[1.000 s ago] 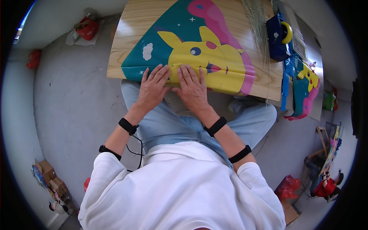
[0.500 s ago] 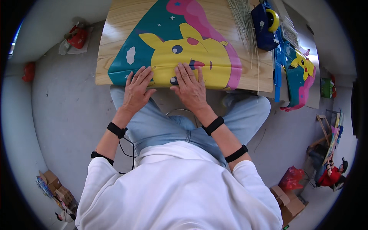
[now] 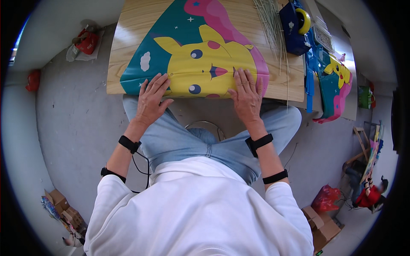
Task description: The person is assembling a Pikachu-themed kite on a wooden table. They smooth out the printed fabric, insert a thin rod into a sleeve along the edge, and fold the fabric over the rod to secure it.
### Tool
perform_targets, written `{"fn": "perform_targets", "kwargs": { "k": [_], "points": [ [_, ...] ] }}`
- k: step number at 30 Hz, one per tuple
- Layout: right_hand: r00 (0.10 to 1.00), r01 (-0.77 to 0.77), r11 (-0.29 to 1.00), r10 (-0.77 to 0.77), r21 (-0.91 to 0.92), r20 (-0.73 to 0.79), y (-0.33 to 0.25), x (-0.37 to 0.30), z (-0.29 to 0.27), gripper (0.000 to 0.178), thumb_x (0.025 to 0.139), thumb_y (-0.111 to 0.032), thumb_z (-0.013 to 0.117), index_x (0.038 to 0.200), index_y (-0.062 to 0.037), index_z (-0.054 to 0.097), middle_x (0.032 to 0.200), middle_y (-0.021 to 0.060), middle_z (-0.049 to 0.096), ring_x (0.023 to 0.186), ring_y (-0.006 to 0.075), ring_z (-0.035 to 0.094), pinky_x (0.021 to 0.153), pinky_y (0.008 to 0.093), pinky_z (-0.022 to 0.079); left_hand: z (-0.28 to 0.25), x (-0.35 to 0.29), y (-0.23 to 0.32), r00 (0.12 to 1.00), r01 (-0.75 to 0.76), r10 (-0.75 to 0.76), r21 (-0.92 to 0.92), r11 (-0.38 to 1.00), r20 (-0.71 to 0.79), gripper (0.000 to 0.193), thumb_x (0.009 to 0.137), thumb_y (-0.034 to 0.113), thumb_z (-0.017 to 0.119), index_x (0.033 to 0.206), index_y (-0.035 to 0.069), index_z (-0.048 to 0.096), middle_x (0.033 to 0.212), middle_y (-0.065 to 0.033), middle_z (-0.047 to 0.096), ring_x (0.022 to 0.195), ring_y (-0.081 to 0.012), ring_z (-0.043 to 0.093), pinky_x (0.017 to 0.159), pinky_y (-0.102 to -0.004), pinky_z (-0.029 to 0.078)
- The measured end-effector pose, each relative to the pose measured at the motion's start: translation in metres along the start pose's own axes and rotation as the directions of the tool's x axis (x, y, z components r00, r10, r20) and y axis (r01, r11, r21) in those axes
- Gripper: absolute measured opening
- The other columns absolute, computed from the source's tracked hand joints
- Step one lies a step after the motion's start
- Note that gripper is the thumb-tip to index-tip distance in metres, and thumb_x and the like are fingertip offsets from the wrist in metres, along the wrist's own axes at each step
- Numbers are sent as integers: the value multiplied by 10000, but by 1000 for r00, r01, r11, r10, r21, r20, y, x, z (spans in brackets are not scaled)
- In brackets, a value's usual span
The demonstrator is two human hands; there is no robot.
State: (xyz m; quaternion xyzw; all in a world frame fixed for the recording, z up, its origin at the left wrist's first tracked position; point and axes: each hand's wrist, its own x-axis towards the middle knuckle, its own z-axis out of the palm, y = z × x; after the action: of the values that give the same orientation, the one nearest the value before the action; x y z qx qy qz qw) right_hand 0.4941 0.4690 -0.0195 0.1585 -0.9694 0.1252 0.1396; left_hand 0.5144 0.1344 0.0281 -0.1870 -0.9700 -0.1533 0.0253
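At the far left, a red bag point(image 3: 87, 44) rests on the floor, well apart from the wooden surface point(image 3: 118, 59). On that surface lies the printed sheet point(image 3: 215, 49), green on its left, a yellow cartoon figure in the middle, pink on its right. A crease runs across its near part, and its near side reaches the surface's near edge; whether it curls under there I cannot tell.

The left hand point(image 3: 149, 100) lies flat where green meets yellow, fingers slightly parted, thumb out wide, gripping nothing. A black cable point(image 3: 148, 164) loops beside that forearm and could snag if the arm swung outward. The right hand point(image 3: 247, 97) lies spread on the yellow near the pink border, also gripping nothing. Uneven pressure between the two could skew the crease or pucker the sheet; a pull toward the lap could slide it off the near edge.

Farther right, thin rods point(image 3: 272, 32) lie loose, one jutting past the near edge, where a knee or sleeve could knock it. Beyond them stand a dark blue box point(image 3: 292, 34) with a yellow tape roll point(image 3: 304, 22) and another printed sheet point(image 3: 332, 91).
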Motion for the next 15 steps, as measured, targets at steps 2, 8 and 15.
{"fn": "perform_targets", "kwargs": {
  "k": [2, 8, 15],
  "points": [
    [999, -42, 998, 42, -53, -12, 15, -4, -3, 571, 1003, -418, 502, 1455, -70, 475, 1540, 61, 439, 1450, 254, 360, 1206, 551, 156, 0, -1, -1, 1000, 3, -3, -7, 1000, 1, 683, 769, 184, 793, 1396, 88, 539, 1507, -52, 469, 1432, -266, 381, 1172, -471, 287],
    [977, -210, 962, 214, -176, 5, 18, -14, -10, 573, 1010, -429, 492, 1456, -70, 476, 1545, 66, 424, 1461, 305, 322, 1189, 588, 173, -5, 0, -10, 999, -5, 5, -3, 1000, 38, 651, 787, 218, 783, 1381, 84, 551, 1515, -49, 461, 1440, -263, 372, 1181, -519, 253],
    [994, -110, 994, 110, 23, 7, -11, -10, -29, 529, 997, -362, 539, 1420, -47, 504, 1503, 105, 461, 1417, 346, 368, 1163, 576, 240, -17, 10, 15, 996, -82, 81, 24, 996, 42, 665, 792, 312, 779, 1379, 93, 554, 1530, -72, 438, 1463, -270, 329, 1197, -564, 184]
  ]
}}
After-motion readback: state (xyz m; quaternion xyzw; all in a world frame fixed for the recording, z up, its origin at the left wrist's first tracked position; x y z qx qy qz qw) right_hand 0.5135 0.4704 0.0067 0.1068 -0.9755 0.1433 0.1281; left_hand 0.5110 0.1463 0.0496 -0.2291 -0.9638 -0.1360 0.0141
